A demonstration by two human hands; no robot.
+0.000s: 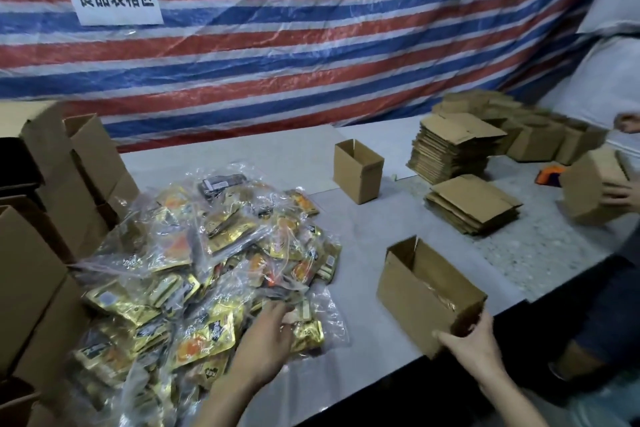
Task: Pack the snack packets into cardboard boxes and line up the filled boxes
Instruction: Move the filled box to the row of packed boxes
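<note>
Clamping the light, stiff cardboard box (412, 291) at its near end, the right hand (471, 345) steadies it; whether the left hand (268, 336) grips the slick, floppy snack packets (204, 340) I cannot tell.

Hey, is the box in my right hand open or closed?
Open: the box shows its inside, flaps spread; the right hand grips its near corner.

I saw bare grey tabletop (349, 236) free between the heap of gold snack packets in clear plastic (207, 270) and the tilted brown cardboard box (408, 291); an upright open cardboard box (358, 177) stood beyond.
</note>
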